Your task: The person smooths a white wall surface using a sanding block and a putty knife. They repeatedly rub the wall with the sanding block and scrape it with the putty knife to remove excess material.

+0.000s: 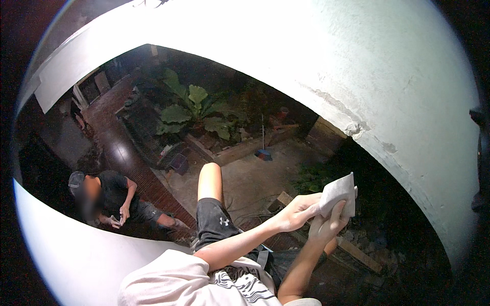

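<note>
Both of my hands are raised to the right of centre, closed on a folded, pale grey sheet that looks like sandpaper (337, 196). My left hand (300, 211) pinches its left edge. From below, my right hand (327, 224) grips it, with fingers bent over its lower part. White dust coats the fingers of both hands. The sheet is held in the air, apart from the white wall surface (398, 66) that curves above and to the right. That surface bears a rough, chipped patch (352, 127) along its lower edge.
At the lower left, a person in dark clothes and a cap (115, 196) holds their hands together. Far below are a broad-leaved plant (196, 104), a blue broom (263, 154), a dark bucket (178, 163) and wooden boards (357, 255) amid rubble. A white surface (102, 250) curves along the lower left.
</note>
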A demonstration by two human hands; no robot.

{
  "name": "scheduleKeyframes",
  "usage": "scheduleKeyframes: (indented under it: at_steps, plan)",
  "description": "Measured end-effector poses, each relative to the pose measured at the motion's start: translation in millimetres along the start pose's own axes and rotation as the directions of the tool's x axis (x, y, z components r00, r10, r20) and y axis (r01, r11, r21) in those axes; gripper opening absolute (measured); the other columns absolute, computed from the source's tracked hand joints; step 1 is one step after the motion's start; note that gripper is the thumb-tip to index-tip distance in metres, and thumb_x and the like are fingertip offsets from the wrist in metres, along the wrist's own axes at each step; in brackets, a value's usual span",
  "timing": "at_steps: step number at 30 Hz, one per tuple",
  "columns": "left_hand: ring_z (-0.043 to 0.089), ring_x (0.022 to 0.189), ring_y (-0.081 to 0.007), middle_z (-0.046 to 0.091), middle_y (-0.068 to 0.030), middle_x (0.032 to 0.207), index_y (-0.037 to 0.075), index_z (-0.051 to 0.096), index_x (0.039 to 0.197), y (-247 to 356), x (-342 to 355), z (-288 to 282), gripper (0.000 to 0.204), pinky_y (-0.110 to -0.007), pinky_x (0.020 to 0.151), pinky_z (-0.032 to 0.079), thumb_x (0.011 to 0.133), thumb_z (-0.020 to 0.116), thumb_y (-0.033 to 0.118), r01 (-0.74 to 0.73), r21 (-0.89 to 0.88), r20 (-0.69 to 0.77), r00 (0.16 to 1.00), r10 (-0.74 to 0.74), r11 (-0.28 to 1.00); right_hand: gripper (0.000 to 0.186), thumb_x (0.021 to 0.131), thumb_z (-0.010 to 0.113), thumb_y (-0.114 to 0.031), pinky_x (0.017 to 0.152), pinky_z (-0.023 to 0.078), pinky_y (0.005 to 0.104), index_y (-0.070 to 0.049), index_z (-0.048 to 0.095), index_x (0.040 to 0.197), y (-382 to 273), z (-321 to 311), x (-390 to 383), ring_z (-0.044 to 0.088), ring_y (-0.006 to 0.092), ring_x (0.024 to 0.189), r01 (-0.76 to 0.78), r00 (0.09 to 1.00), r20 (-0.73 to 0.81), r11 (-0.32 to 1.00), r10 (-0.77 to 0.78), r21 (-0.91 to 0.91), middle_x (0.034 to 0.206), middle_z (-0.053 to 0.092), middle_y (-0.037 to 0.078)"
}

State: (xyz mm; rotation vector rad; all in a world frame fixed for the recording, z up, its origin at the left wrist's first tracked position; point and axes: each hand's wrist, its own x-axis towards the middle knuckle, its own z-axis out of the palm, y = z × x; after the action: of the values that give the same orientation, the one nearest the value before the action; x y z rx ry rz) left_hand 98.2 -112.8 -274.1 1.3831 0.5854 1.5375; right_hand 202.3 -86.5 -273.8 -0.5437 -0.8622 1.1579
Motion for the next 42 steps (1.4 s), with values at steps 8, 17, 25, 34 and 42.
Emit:
scheduleKeyframes:
  at_steps: [8,17,25,34,42]
  plan:
    - [0.04,0.126,-0.0391,0.045,-0.0207,0.137,0.007,0.065,0.107,-2.3,-1.6,-7.2,0.033,-0.051,0.104,0.029,0.081,0.07,0.027,-0.316,0.815,0.12,0.912,0.393,0.485,0.042,0.093,0.064,-0.028,0.076,0.052,0.0309,0.001,0.051,0.12,14.0,-2.6,2.9,0.06,0.018,0.088,-0.248,0.966,-0.057,0.966,0.253,0.079,0.105,0.06,0.009]
    - [0.058,0.107,-0.035,0.061,-0.0203,0.109,0.001,0.056,0.114,25.0,-4.3,-28.4,0.025,-0.043,0.097,0.041,0.096,0.051,0.017,0.013,0.649,-0.298,0.924,0.239,0.761,0.021,0.089,0.065,-0.012,0.094,0.042,0.0331,0.004,0.065,0.103,37.0,6.1,-17.6,0.056,0.0202,0.104,-0.274,0.961,0.004,0.96,0.275,-0.059,0.11,0.061,0.01]
    - [0.055,0.093,-0.0157,0.059,-0.0122,0.1,0.0,0.043,0.122,56.2,-5.4,-64.2,0.03,-0.033,0.084,0.046,0.099,0.051,0.017,0.024,0.323,-0.305,0.949,0.08,0.946,0.048,0.09,0.062,-0.039,0.098,0.034,0.0366,0.008,0.067,0.098,44.0,-7.0,0.2,0.047,0.0181,0.111,-0.288,0.954,0.093,0.958,0.286,0.007,0.115,0.054,0.007]
    - [0.049,0.074,-0.0199,0.056,-0.0114,0.079,-0.003,0.055,0.103,38.8,-6.8,-75.3,0.028,-0.036,0.066,0.042,0.091,0.063,0.021,0.086,0.515,-0.174,0.985,0.006,0.853,0.041,0.076,0.081,-0.033,0.089,0.041,0.0315,0.003,0.064,0.086,37.5,-2.1,16.5,0.051,0.0164,0.104,-0.028,0.933,0.315,0.908,0.173,-0.417,0.114,0.051,0.007]
    - [0.051,0.074,-0.004,0.06,0.0003,0.079,0.0,0.059,0.096,36.4,-11.6,-86.2,0.028,-0.022,0.064,0.044,0.087,0.072,0.024,0.194,0.231,-0.214,0.966,-0.145,0.953,0.032,0.064,0.087,-0.015,0.089,0.045,0.0342,0.001,0.062,0.075,54.6,-0.1,19.6,0.056,0.0215,0.104,-0.037,0.911,0.361,0.911,0.2,-0.411,0.119,0.052,0.012]
